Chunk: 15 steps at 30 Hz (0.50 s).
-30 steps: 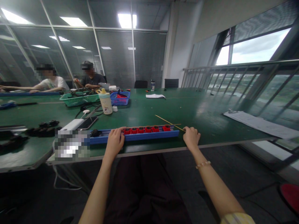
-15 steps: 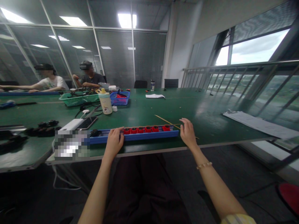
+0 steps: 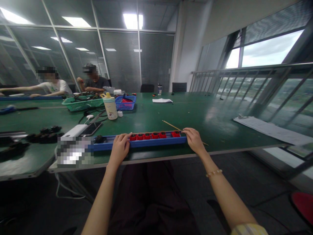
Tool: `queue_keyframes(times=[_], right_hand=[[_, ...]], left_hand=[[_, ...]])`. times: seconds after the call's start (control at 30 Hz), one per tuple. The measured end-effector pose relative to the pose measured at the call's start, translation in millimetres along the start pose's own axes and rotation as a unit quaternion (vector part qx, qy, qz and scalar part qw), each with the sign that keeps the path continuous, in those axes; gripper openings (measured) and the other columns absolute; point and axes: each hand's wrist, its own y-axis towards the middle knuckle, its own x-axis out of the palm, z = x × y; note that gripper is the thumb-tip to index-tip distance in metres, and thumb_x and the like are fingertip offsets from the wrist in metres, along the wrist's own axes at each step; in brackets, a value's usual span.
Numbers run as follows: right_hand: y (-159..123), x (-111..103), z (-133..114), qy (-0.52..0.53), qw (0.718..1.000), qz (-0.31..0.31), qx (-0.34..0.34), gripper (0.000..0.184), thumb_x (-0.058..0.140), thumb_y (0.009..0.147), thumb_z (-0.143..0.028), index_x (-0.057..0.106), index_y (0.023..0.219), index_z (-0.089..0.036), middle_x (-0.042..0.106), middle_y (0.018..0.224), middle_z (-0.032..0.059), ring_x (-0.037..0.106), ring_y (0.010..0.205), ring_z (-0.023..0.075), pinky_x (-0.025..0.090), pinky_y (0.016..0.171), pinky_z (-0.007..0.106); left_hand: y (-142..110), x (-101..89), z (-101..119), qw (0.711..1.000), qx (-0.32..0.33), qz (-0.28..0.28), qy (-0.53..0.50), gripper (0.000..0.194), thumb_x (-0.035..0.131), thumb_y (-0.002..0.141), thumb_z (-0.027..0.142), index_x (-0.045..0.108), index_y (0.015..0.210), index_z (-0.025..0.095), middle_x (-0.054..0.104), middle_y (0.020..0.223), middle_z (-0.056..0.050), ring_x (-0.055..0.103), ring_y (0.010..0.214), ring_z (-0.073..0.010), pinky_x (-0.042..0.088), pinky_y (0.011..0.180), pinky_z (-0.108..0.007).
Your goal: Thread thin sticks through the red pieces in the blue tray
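A long blue tray point(image 3: 156, 142) lies along the front of the green table. Several red blocks with dark tops point(image 3: 146, 136) sit inside it, most in a row and one apart near the right end. My left hand point(image 3: 119, 146) is closed over the tray beside the leftmost red block, its fingertips at the far rim. Along that rim runs a thin stick point(image 3: 168, 132), partly hard to make out. My right hand point(image 3: 193, 139) pinches at its right end, close to the separate red block. More thin sticks point(image 3: 171, 124) lie behind the tray, passing under my right hand.
Left of the tray are a phone point(image 3: 91, 129), a white power bank point(image 3: 74, 130) and dark parts point(image 3: 46, 134). Behind stand a cup point(image 3: 110, 107), a green basket point(image 3: 83, 105) and a blue basket point(image 3: 126, 103). A clipboard point(image 3: 261, 129) lies right. Two people sit far left.
My right hand has moved left to the tray's end, its fingers closing together. The rightmost red block sits slightly further right. My left hand stays nearly still.
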Motion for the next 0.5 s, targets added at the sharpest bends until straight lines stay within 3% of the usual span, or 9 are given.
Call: queue_keyframes(times=[0.5], right_hand=[[-1.6, -4.5, -1.5, -0.024, 0.99, 0.128, 0.045, 0.036, 0.036, 0.095, -0.02, 0.068, 0.113, -0.018, 0.061, 0.115, 0.0137, 0.052, 0.116, 0.0257, 0.041, 0.102, 0.044]], left_hand=[[0.7, 2.5, 0.2, 1.0, -0.007, -0.006, 0.022, 0.043, 0.037, 0.097, 0.021, 0.053, 0.136, 0.017, 0.064, 0.115, -0.012, 0.054, 0.106, -0.0276, 0.044, 0.098, -0.045]])
